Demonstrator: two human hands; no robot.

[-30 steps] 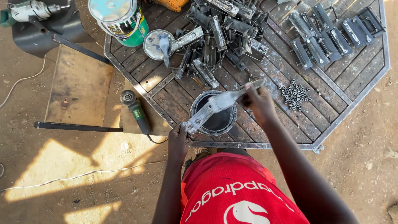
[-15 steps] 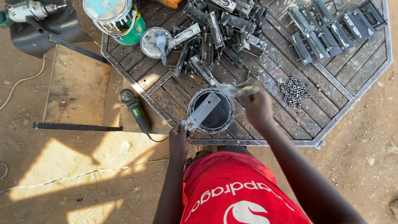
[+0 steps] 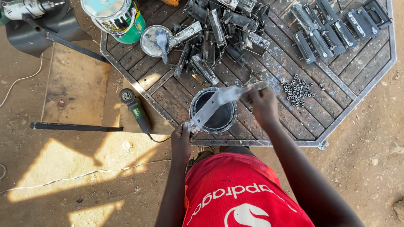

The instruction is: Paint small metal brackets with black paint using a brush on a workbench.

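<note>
2 hands (image 3: pixel 181 141) (image 3: pixel 263 105), 1 bracket (image 3: pixel 210 108) (over tin (image 3: pixel 198 98))

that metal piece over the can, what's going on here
A person in a red shirt holds a flat metal bracket over an open paint can on an octagonal slatted table. The left hand grips the bracket's lower end; the right hand holds a brush to its upper end. The bracket looks coated in silver-grey paint. More brackets are piled at the table's far side, with small nuts to the right.
</note>
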